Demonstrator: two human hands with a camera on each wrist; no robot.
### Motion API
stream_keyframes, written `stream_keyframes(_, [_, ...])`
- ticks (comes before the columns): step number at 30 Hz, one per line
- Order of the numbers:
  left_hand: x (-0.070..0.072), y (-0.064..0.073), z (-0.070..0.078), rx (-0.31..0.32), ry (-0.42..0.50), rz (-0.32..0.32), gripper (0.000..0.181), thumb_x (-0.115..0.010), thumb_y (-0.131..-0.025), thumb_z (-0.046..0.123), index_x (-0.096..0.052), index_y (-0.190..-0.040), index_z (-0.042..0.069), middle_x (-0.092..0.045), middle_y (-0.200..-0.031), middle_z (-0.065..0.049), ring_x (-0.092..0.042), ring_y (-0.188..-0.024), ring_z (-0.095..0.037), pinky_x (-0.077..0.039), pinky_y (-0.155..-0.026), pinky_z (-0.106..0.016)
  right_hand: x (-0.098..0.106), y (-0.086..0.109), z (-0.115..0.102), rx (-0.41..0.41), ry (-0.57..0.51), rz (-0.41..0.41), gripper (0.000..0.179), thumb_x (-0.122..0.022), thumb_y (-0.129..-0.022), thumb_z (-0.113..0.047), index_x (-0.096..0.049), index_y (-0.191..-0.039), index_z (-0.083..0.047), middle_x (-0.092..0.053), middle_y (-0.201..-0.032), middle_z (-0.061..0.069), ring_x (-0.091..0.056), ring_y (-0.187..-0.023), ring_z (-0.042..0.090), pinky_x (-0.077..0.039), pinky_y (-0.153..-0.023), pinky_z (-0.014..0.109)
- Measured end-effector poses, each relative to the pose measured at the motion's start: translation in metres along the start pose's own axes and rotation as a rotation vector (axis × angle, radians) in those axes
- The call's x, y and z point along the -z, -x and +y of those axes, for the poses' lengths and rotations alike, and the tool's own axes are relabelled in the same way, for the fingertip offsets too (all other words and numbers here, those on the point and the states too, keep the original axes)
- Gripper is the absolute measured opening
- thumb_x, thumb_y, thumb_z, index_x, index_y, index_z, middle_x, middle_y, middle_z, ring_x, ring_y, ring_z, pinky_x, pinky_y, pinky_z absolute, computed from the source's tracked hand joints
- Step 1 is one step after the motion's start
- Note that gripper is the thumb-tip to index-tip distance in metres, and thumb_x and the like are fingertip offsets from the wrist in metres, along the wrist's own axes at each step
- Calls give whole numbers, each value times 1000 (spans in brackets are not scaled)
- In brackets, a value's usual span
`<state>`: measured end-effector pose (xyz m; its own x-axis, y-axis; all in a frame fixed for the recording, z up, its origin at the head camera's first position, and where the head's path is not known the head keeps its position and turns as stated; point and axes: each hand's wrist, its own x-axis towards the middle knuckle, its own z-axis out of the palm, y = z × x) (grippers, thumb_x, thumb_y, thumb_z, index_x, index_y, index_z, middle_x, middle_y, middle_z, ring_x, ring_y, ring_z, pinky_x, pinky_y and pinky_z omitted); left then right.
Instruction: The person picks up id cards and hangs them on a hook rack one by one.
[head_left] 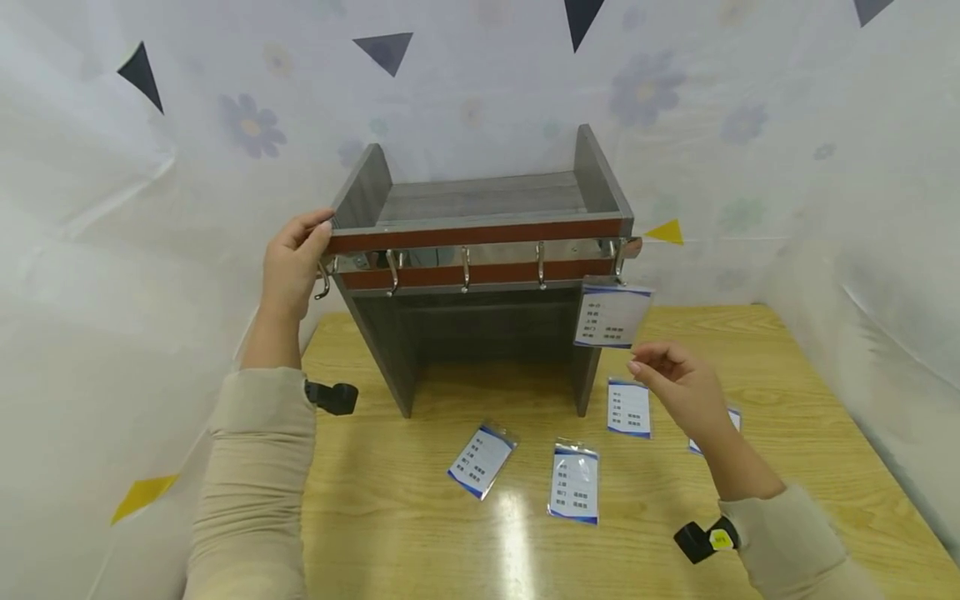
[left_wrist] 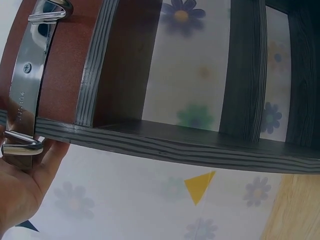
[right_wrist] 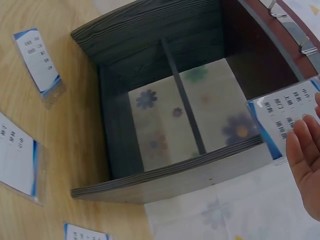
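A grey wooden rack stands on the table, with a metal hook rail along its red-brown front board. My left hand grips the rack's left end, thumb at the front edge; the left wrist view shows that hand beside the end hook. From the rightmost hook hangs a clear-sleeved badge card with blue edges. Just below its lower right corner is my right hand, fingers loosely bent and holding nothing. In the right wrist view its fingers overlap the hanging badge.
Several more badge cards lie on the wooden table: one card at the left, another in front, a third below the hanging one, and one partly behind my right wrist. A flower-patterned white sheet surrounds the table.
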<state>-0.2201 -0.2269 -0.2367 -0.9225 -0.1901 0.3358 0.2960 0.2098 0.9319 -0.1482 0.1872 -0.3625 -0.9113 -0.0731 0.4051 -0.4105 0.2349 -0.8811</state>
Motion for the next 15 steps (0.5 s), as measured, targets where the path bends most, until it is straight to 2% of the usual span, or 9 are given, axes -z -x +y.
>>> stream_keyframes(3, [0, 1, 0, -5, 36, 2, 34, -55, -84, 25, -57, -115, 10, -52, -90, 2, -44, -74, -10, -33, -56, -23, -3, 6, 6, -23, -3, -24, 11, -56, -82, -2, -58, -93, -4, -55, -82, -7, -53, -70, 7, -44, -60, 17])
stream_keyframes(6, [0, 1, 0, -7, 70, 2, 32, -57, -84, 24, -58, -113, 11, -53, -90, 1, -47, -77, -9, -36, -60, -24, -6, 11, 12, -36, -26, -45, 11, -56, -82, -1, -58, -93, -1, -56, -82, -6, -53, -69, 8, -45, -59, 18])
stream_keyframes(11, [0, 0, -1, 0, 69, 18, 31, -57, -83, 24, -59, -112, 11, -54, -92, 1, -48, -79, -10, -38, -64, -24, -12, 18, 25, -51, -60, -76, 13, -56, -81, 3, -56, -94, 5, -56, -82, -5, -53, -69, 12, -45, -58, 20])
stream_keyframes(15, [0, -1, -1, -2, 68, 29, 31, -57, -83, 24, -59, -112, 10, -54, -97, -2, -49, -81, -10, -38, -66, -23, -19, 24, 35, -89, -71, -98, 15, -57, -81, 0, -55, -95, 5, -55, -84, -6, -53, -71, 11, -44, -58, 20])
